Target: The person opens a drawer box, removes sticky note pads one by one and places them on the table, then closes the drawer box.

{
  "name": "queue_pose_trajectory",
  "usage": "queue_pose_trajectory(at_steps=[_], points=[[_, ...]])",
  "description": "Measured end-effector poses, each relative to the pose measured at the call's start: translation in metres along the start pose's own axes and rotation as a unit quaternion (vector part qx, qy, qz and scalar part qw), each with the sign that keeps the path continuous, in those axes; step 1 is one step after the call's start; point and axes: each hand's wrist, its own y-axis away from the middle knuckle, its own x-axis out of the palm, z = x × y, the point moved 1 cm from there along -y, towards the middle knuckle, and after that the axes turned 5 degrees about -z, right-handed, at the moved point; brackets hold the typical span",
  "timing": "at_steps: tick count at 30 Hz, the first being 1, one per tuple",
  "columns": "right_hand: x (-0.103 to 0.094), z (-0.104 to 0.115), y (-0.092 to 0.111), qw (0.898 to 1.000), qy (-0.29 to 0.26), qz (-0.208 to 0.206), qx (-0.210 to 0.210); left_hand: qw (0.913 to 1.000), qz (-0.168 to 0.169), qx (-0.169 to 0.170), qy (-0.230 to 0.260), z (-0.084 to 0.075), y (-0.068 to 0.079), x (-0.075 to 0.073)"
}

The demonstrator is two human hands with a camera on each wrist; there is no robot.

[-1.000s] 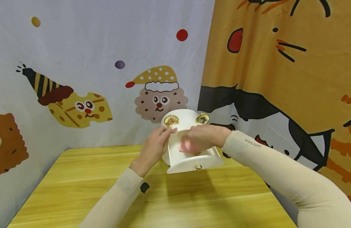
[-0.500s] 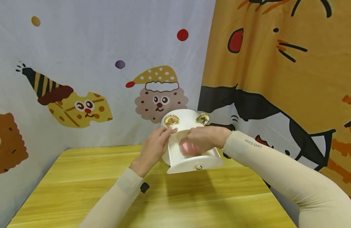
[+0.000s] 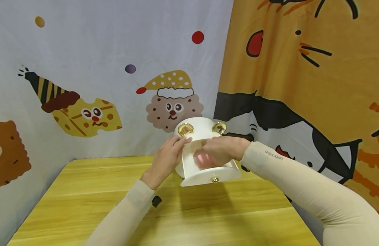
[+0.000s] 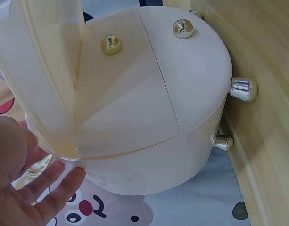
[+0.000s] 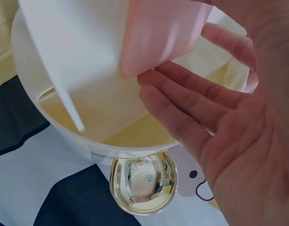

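A white rounded box (image 3: 198,127) with gold ear-like discs stands on the table, its drawer (image 3: 197,178) pulled out toward me. My left hand (image 3: 164,158) touches the box's upper left edge; in the left wrist view its extended fingers (image 4: 64,190) lie against the outer wall. Reaching into the drawer, my right hand (image 3: 223,148) holds a pink flat piece (image 3: 205,160), blurred in the head view. Seen from the right wrist, fingertips (image 5: 149,80) meet the lower edge of the pink piece (image 5: 165,37), and its top is out of frame.
Gold knobs (image 4: 183,29) stick out from the white fronts, and gold feet (image 4: 243,89) show at the base. The wood-grain table (image 3: 115,191) extends toward me. Cartoon-printed cloths (image 3: 100,51) hang close behind and right of the box.
Inside the drawer, the pink piece has shifted slightly right and its visible shape has changed with the right hand. My left hand and the box have stayed in place.
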Motion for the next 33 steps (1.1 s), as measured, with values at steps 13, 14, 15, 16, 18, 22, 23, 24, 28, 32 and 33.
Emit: queue_pose_trajectory(at_steps=[13,14,15,16,18,22,23,24,28,32,33], points=[[0.003,0.0,0.005,1.0,0.019,-0.011,-0.014,1.0,-0.005,0.002,0.003,0.0,0.001,-0.001],[0.003,0.0,0.005,1.0,0.019,-0.014,-0.02,1.0,-0.005,0.003,0.003,0.0,0.001,-0.001],[0.004,0.0,0.006,0.999,0.019,-0.017,-0.026,1.0,-0.005,0.003,0.002,0.0,0.0,-0.001],[0.004,0.0,0.006,0.999,0.02,-0.019,-0.029,1.0,-0.006,0.004,0.001,0.0,0.0,0.0],[0.004,-0.001,0.007,0.999,0.02,-0.02,-0.025,1.0,-0.007,0.005,0.002,0.0,0.0,0.0],[0.002,0.0,0.009,1.0,0.01,-0.016,-0.003,0.9999,-0.008,0.007,0.004,0.0,0.0,0.0],[0.002,-0.001,0.01,1.0,0.007,-0.015,0.002,1.0,-0.007,0.005,0.005,0.0,0.0,0.0],[0.001,-0.001,0.01,1.0,0.005,-0.014,0.006,1.0,-0.005,0.003,0.006,0.0,0.0,0.0],[0.0,-0.002,0.011,1.0,0.008,-0.018,0.007,1.0,0.001,-0.005,0.007,0.0,0.001,0.0],[-0.001,-0.003,0.012,0.999,0.015,-0.034,-0.008,1.0,-0.001,-0.005,0.004,0.0,0.001,0.0],[-0.001,-0.003,0.013,0.999,0.016,-0.04,-0.013,1.0,-0.002,-0.004,0.003,0.0,0.001,0.0]])
